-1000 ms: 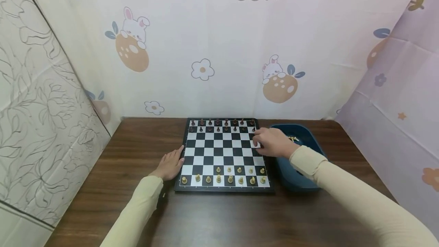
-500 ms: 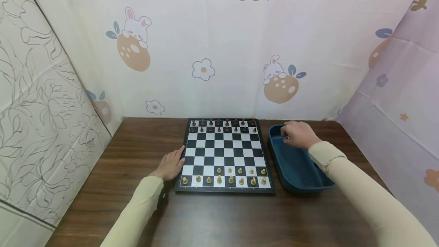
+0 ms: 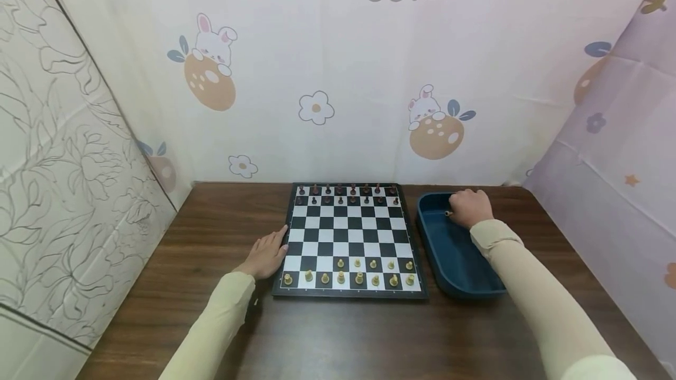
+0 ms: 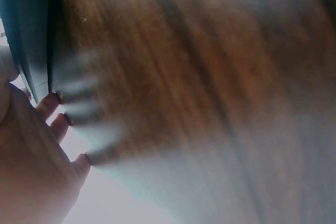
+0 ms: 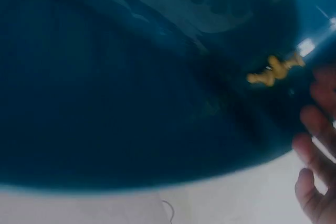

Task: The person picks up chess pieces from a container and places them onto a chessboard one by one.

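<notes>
My right hand (image 3: 470, 209) reaches down into the far end of the blue plastic bin (image 3: 449, 271). In the right wrist view its fingers (image 5: 312, 150) are loosely bent and hold nothing. A few yellow chess pieces (image 5: 275, 72) lie on the bin floor near those fingertips; in the head view a piece (image 3: 448, 213) shows beside the hand. My left hand (image 3: 264, 254) rests with fingers extended at the left edge of the chessboard (image 3: 348, 294). Pale yellow chess pieces (image 3: 340, 278) stand along the near side, dark red ones (image 3: 340, 200) in two rows along the far side.
The board lies on a brown wooden table (image 3: 338, 339), with the bin close to its right edge. A white printed cloth (image 3: 359, 133) hangs behind the table, another cloth (image 3: 607, 169) on the right, and a flower-patterned panel (image 3: 79, 151) stands on the left.
My right hand has moved right from the board's right edge into the bin, settling lower at its far end. The left hand stays at the board's edge.
</notes>
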The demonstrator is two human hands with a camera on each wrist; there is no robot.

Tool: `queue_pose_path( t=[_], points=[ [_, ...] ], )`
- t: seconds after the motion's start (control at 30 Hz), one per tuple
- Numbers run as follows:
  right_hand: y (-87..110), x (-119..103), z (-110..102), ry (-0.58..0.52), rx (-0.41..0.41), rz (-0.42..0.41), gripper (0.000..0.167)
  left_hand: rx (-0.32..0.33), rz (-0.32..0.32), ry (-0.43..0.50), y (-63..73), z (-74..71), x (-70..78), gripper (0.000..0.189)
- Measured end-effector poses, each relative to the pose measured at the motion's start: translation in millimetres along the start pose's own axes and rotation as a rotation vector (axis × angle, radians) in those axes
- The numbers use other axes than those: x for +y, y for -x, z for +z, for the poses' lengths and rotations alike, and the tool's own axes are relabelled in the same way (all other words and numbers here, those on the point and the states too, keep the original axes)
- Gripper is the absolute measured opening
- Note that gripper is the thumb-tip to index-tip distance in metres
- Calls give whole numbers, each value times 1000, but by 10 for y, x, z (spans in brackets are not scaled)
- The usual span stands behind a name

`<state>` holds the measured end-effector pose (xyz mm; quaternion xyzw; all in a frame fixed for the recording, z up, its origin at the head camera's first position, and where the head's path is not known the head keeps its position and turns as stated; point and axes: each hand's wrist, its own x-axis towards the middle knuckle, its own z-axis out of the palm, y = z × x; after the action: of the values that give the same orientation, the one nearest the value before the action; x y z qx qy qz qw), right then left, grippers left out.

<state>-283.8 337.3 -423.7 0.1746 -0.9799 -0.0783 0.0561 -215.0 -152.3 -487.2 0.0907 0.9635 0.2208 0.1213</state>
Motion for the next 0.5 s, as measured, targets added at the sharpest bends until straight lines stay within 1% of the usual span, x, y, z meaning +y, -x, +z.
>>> queue_pose_path(
  t=[0.13, 0.3, 0.5],
  points=[
    [-16, -17, 92, 26, -45, 70, 18, -1, 0, 1, 11, -16, 4, 58],
    [-20, -23, 167, 0, -88, 149, 19, 6, 2, -2, 15, -18, 5, 56],
    [-33, -11, 225, -23, -86, 165, 21, 9, 5, -6, 11, -8, 2, 57]
  ],
)
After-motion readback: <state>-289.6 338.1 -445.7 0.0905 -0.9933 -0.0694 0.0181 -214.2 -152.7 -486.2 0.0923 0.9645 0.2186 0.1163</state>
